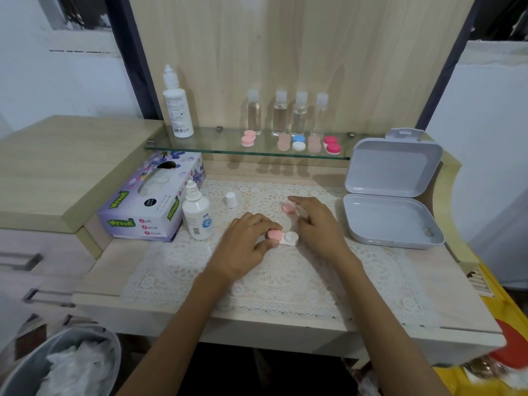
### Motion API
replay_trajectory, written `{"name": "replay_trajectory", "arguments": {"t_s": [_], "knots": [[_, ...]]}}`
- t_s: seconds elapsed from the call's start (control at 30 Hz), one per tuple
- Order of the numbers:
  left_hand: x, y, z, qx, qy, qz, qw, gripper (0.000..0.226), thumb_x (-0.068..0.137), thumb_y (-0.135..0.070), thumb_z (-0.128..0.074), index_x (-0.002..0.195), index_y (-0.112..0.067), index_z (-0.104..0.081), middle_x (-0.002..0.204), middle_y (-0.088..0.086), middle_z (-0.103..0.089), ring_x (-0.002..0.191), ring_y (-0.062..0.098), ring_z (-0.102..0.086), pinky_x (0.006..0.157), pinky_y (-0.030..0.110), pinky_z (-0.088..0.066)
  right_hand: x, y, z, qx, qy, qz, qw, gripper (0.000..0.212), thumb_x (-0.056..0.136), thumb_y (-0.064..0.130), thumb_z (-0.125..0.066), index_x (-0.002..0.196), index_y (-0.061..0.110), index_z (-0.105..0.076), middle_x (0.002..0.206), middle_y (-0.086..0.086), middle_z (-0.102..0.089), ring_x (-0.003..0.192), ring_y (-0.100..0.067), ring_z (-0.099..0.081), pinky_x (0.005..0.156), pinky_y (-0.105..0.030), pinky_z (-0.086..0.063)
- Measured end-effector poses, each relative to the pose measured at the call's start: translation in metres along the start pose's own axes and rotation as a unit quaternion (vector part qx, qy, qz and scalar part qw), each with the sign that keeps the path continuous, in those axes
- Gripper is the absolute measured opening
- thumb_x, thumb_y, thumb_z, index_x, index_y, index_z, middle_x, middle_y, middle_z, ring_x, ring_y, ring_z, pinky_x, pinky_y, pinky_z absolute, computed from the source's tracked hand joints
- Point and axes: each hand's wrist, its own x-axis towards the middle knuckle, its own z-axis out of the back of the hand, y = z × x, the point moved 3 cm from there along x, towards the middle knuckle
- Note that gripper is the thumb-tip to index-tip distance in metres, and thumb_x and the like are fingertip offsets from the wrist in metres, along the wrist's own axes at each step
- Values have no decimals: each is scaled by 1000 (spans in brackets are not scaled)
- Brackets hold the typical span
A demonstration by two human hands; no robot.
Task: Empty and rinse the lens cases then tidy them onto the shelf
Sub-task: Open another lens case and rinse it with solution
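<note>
Pale wood surface (120,270), with a white lace mat (177,270) spread across the working area. To your right a grey hinged plastic box (385,218) lies open, and to your left is a purple tissue box (143,212). At the back, the glass shelf (217,144) carries a tall white bottle (177,110), four clear bottles (281,112) and a row of finished lens cases (298,142) in pink, tan, blue-white and magenta. A small white solution bottle (197,215) stands uncapped on the mat, with its white cap (231,199) nearby.

Your left hand (245,244) has its fingers curled, pinching the pink lid of the pink-and-white lens case (287,239) at the mat's centre. The case's white side looks open. Your right hand (320,224) arches over a small pink round piece (288,207) just beyond the case. Whether it grips that piece or only touches it cannot be told, nor whether the piece is a loose lid or another case.

Judgement: this case is at the emptying and rinsing stage and is not ready for the shelf. Next, hold the base steady and twist the pink lid. Keep the case level until it is tipped out, and keep your arms away from the open bottle.
</note>
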Motion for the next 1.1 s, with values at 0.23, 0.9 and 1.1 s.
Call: {"name": "replay_trajectory", "arguments": {"t_s": [0.23, 0.9, 1.1], "knots": [[-1, -3, 4, -28, -15, 20, 999, 27, 83, -28, -70, 109, -23, -64, 94, -14, -61, 89, 8, -52, 87, 35, -42, 14, -5, -11, -49, -21, 33, 998, 22, 90, 13, -60, 109, 19, -71, 109, 1, -68, 101, -23, -56, 84, -36, -45], [-1, -5, 6, -33, -16, 24, 999, 25, 83, -26, -71, 107, -23, -65, 89, -17, -57, 87, 8, -51, 86, 37, -43, -43, 3, 6, 151, -12, 45, 987, 22, 82, 10, -72, 99, 23, -73, 94, 6, -66, 87, -13, -59, 79, -28, -49], [-1, -6, 6, -32, -15, 27, 999, 24, 83, -25, -71, 107, -24, -65, 88, -19, -56, 87, 6, -51, 89, 35, -41, -43, 4, 4, 83, -28, 79, 993, 24, 83, 14, -70, 105, 22, -73, 92, 7, -65, 90, -12, -56, 80, -25, -43]]}}
